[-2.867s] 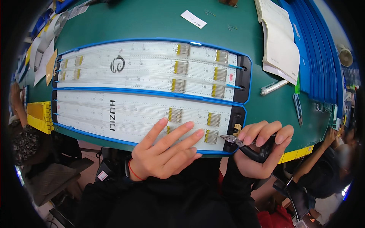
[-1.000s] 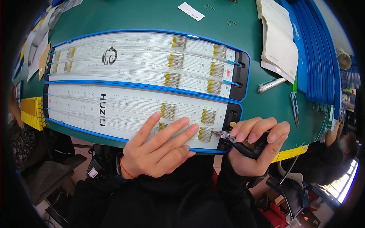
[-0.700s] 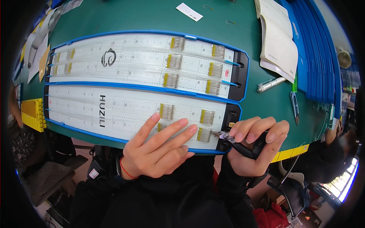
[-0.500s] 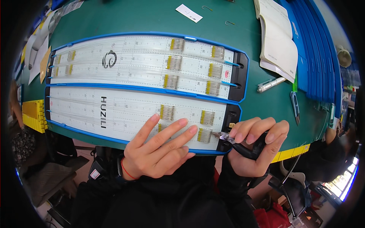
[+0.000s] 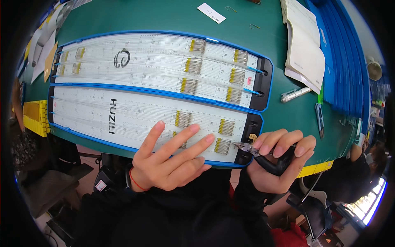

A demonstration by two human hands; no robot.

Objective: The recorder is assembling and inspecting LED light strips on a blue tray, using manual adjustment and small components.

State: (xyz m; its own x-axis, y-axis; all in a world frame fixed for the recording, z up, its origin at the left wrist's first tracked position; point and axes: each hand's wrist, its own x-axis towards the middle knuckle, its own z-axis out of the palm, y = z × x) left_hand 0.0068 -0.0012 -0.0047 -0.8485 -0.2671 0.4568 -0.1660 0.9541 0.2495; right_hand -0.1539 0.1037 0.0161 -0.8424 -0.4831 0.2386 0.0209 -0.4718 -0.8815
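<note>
Head view: I have the hinged blue case (image 5: 210, 120) lying open, its lower panel under the left hand's fingers and its upper one beyond them. A bundle of hooks (image 5: 222, 146) sits just right of those fingertips, between them and the pliers (image 5: 269, 164). My left hand (image 5: 166, 164) is spread wide and holds nothing; its fingers reach over another hook bundle, partly hidden, and I can't tell how firmly they press. The right hand (image 5: 267, 178) is curled around the black pliers handles, the tips pointing at the nearer bundle; contact there I can't make out. Beyond the right fingers on the green table (image 5: 135, 16) I see a pen (image 5: 295, 94), an open notebook (image 5: 304, 57) and snips (image 5: 319, 119). Far ahead of the left fingertips lies a white slip (image 5: 211, 13).
</note>
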